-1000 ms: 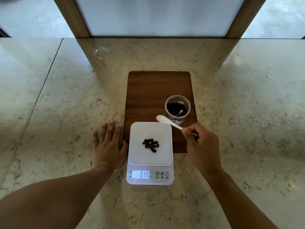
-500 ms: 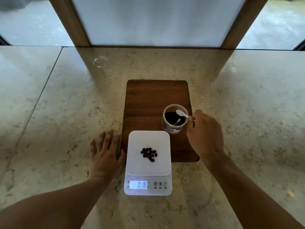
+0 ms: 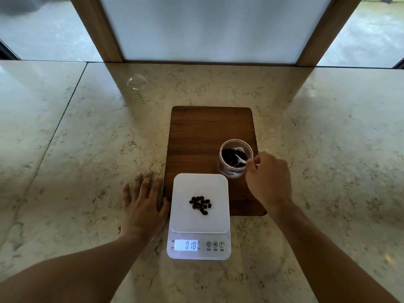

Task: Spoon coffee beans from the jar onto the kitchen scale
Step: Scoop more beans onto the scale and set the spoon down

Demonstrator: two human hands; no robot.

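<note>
One jar (image 3: 235, 158), one scale (image 3: 200, 217), one spoon (image 3: 240, 159)

Marble counter (image 3: 87, 149), frosted window (image 3: 209, 27), wooden frame (image 3: 98, 29)

Soft daylight from the windows (image 3: 209, 27) behind – marble counter (image 3: 87, 149) glares (wide-angle bending at edges), mild blur.

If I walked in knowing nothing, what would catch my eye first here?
Probably the white kitchen scale in the centre, with a small pile of coffee beans on its platform and a lit display reading 0.18. Next, the right hand dipping a white spoon into the jar on the wooden board.
</note>
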